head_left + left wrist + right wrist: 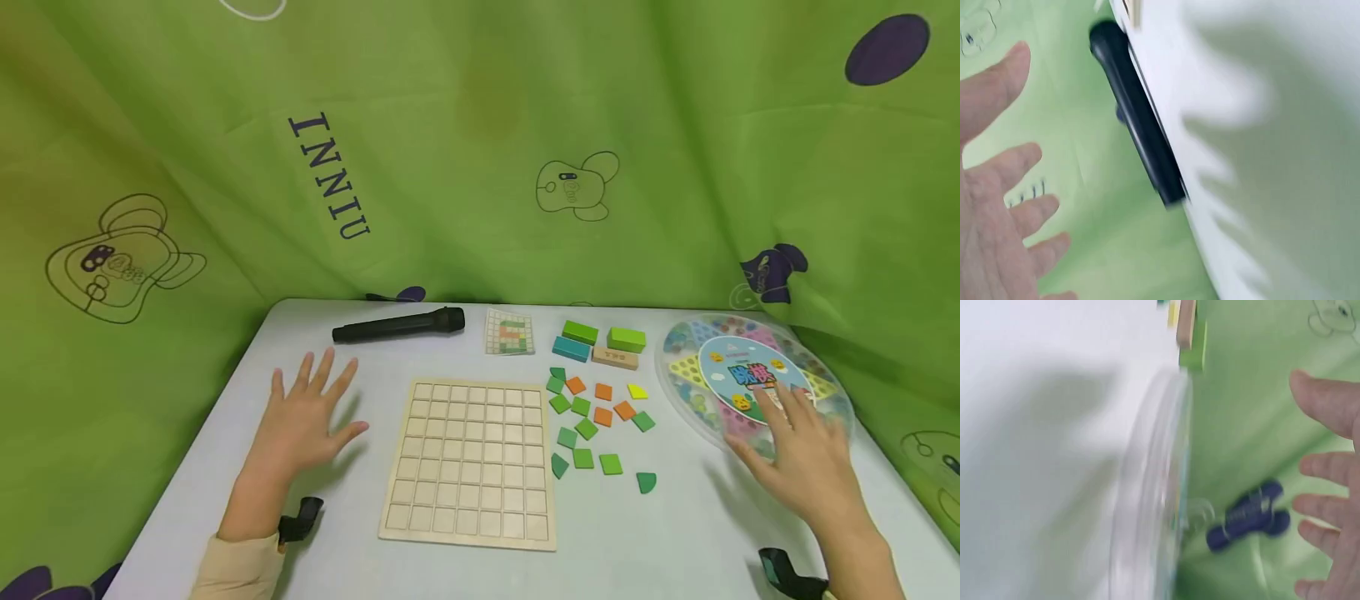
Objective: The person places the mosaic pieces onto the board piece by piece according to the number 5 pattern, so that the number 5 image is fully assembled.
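Note:
My left hand hovers over the left side of the white table, fingers spread and holding nothing. Beyond its fingertips lies a black microphone, also visible in the left wrist view. On the right, my right hand is spread too, overlapping the near edge of a round clear game box in the head view. The right wrist view shows that box edge-on, apart from the fingers. Between the hands sits a wooden grid board with bare square cells. Green and orange square tiles lie scattered along its right side.
Behind the tiles are two green blocks, a blue block and a plain wooden block. A pattern card lies behind the board. One yellow tile is among the pieces. A green printed curtain hangs behind the table.

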Demonstrator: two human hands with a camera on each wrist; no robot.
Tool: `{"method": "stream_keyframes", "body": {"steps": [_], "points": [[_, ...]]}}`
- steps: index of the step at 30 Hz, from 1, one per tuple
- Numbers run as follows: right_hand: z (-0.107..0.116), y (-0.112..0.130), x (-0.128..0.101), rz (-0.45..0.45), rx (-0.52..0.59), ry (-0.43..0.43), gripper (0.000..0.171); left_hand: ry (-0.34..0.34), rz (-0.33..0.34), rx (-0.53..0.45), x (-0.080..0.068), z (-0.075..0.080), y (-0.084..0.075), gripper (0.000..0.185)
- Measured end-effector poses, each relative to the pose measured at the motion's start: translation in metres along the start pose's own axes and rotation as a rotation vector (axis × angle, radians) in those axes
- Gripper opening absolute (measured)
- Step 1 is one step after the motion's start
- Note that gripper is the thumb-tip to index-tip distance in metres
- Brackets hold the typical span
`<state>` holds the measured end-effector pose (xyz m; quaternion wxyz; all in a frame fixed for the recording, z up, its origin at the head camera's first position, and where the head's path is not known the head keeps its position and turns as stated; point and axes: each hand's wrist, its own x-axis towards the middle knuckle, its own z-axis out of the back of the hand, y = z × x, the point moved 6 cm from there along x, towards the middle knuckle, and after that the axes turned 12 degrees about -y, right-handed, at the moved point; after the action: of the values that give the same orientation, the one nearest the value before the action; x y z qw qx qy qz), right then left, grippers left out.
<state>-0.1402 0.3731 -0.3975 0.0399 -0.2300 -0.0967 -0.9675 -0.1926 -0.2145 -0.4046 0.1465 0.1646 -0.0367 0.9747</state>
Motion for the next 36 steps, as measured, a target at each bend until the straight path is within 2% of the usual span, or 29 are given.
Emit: {"method": "stream_keyframes", "body": {"steps": [3,7,11,14,17,20,27,30,36], "points": [[-0.008,0.022,0.012,0.060,0.142,-0.041,0.069,-0.017,-0.076,-0.082,0.004,-0.005,-0.022,0.082],[-0.028,0.051,0.029,0.082,0.283,-0.017,0.057,-0.001,-0.164,-0.259,0.006,-0.013,-0.051,0.080],[-0.055,0.080,0.048,0.085,0.392,0.041,0.051,0.114,-0.193,-0.467,0.002,-0.029,-0.070,0.079],[-0.078,0.101,0.063,0.083,0.504,0.113,0.049,0.234,-0.180,-0.598,-0.003,-0.044,-0.076,0.078],[-0.098,0.117,0.078,0.076,0.604,0.182,0.047,0.304,-0.170,-0.678,-0.006,-0.053,-0.078,0.078],[-0.116,0.127,0.091,0.062,0.637,0.251,0.045,0.319,-0.182,-0.710,-0.004,-0.058,-0.077,0.078],[-0.146,0.143,0.106,-0.056,0.679,0.468,0.048,0.306,-0.225,-0.692,-0.006,-0.064,-0.074,0.078],[-0.152,0.147,0.108,-0.060,0.669,0.498,0.046,0.295,-0.215,-0.706,-0.006,-0.066,-0.072,0.079],[-0.157,0.151,0.109,-0.058,0.630,0.494,0.039,0.300,-0.194,-0.738,-0.006,-0.068,-0.069,0.081]]}}
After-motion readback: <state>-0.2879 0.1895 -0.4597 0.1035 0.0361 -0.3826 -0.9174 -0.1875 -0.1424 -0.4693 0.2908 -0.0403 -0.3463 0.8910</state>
